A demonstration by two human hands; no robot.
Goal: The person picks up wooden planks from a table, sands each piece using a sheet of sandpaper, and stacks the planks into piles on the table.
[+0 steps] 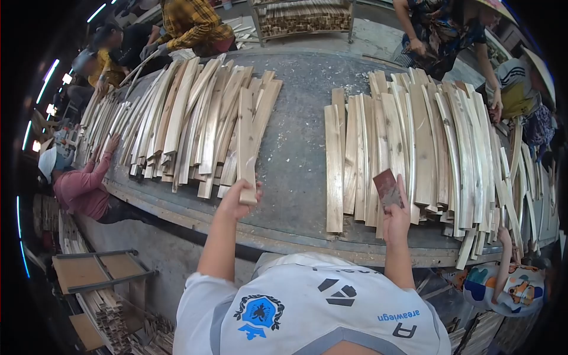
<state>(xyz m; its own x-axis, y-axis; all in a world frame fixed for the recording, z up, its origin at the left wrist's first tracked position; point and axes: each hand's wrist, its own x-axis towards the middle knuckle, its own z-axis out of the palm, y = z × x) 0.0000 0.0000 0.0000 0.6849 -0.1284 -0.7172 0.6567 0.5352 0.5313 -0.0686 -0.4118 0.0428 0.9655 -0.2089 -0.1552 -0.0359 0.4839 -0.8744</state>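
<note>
My left hand point(236, 200) is closed around the near end of a pale wooden slat point(246, 133), which points away from me over the right edge of a wide spread of slats point(195, 106). In my right hand point(395, 222) is a flat reddish-brown sanding pad point(387, 188), its lower part worn greyish. The pad is held up in front of a second spread of slats point(423, 142); whether it touches them I cannot tell. Both spreads lie on a grey worktable point(296, 142).
Wood chips dot the table between the spreads. A person in a pink top point(83, 183) reaches in from the left; others stand along the far side and right end. A rack of stacked wood point(305, 21) stands beyond. Bundled strips point(115, 319) lie below left.
</note>
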